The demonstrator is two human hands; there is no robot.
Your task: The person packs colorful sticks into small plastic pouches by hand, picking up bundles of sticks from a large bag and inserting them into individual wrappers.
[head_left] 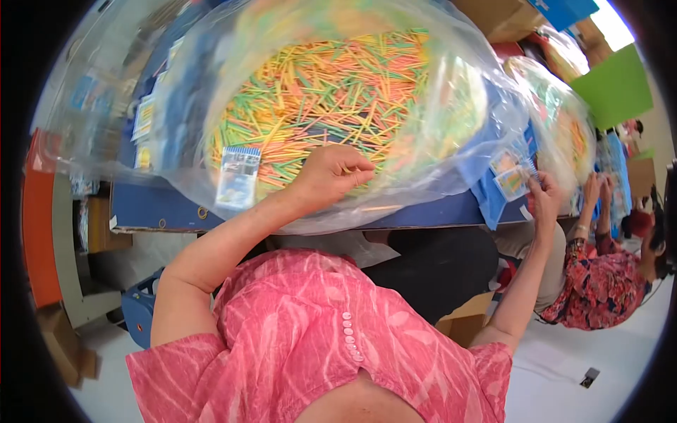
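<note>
A large clear plastic bag [451, 176] lies open around a heap of thin sticks [317, 92] in yellow, green, orange and pink. My left hand [333, 175] is over the heap's near edge, thumb and fingers pinched together; whatever is between the fingertips is too small to name. To the left of that hand, a small printed packet [238, 180] with a blue striped top lies on the bag's edge. Out to the right, my right hand [544, 190] grips a blue and clear printed packet [511, 176] by its side, near a blue cloth or plastic sheet [488, 201].
The blue table edge [162, 204] runs in front of me. More packets [144, 123] stand at the left. On the right are another bag of sticks [575, 137], a green card [613, 86] and a co-worker in a floral top [599, 285]. A cardboard box [501, 20] sits behind.
</note>
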